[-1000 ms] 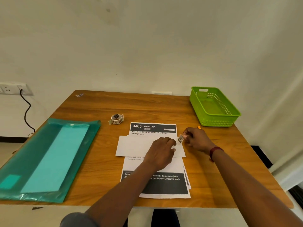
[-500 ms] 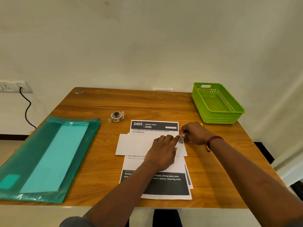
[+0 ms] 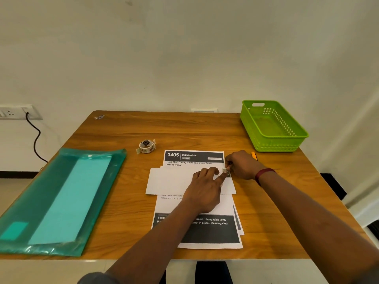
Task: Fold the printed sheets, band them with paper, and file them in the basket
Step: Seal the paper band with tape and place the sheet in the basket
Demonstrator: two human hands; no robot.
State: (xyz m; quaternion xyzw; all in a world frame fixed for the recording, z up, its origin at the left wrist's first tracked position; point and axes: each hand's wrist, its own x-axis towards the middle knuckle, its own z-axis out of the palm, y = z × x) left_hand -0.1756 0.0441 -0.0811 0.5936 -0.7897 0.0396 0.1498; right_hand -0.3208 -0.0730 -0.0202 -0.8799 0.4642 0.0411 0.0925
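A stack of printed sheets (image 3: 196,232) lies on the wooden table (image 3: 123,201) in front of me. Across it sits a white folded sheet (image 3: 170,181). My left hand (image 3: 205,189) rests on the folded sheet, its index finger pressing a small printed sticker (image 3: 226,172) at the sheet's right end. My right hand (image 3: 242,165) pinches the same sticker from the right. The green basket (image 3: 272,144) stands at the table's back right, with nothing visible inside.
A sticker roll (image 3: 146,146) sits behind the sheets. A teal plastic folder (image 3: 57,201) holding teal paper covers the table's left side. An orange pen (image 3: 254,155) peeks out behind my right hand. A wall socket with a black cable (image 3: 34,138) is at far left.
My right hand brought the sticker left onto the folded sheet's right end. My left index finger stretched out and now presses it. The view shifted slightly.
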